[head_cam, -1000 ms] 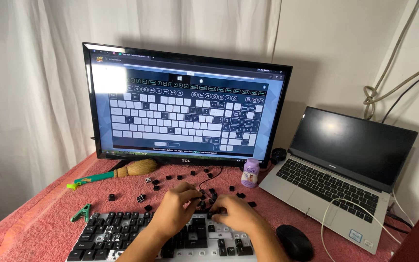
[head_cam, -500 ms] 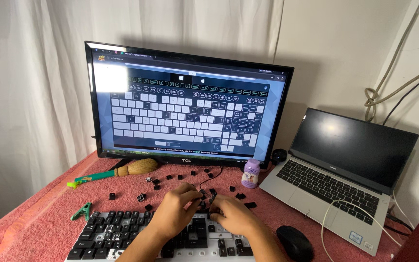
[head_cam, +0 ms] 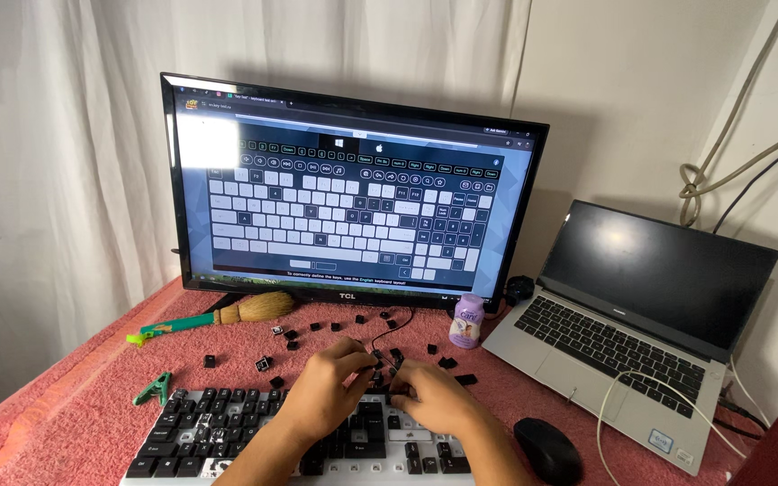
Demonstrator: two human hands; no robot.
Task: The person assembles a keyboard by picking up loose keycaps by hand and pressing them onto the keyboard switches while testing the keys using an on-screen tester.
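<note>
A black and white mechanical keyboard [head_cam: 200, 432] lies at the near edge of a pink towel-covered table [head_cam: 74, 378]. My left hand [head_cam: 321, 396] and my right hand [head_cam: 434, 400] rest over its upper middle, fingertips meeting at the top row. The left fingers pinch a small black keycap [head_cam: 380, 364]. My right fingers curl down beside it, and what they hold is hidden. Several loose black keycaps [head_cam: 263, 364] lie scattered on the towel behind the keyboard.
A monitor [head_cam: 353, 189] showing a keyboard diagram stands behind. An open laptop [head_cam: 623, 342] with a white cable [head_cam: 623, 387] sits at the right, a black mouse [head_cam: 547, 448] near it. A small lilac bottle [head_cam: 467, 321], a hand brush [head_cam: 227, 315] and a green clip [head_cam: 153, 389] are about.
The hands stay together at the keyboard's top row, fingers shifting only slightly. The view has tilted down a little.
</note>
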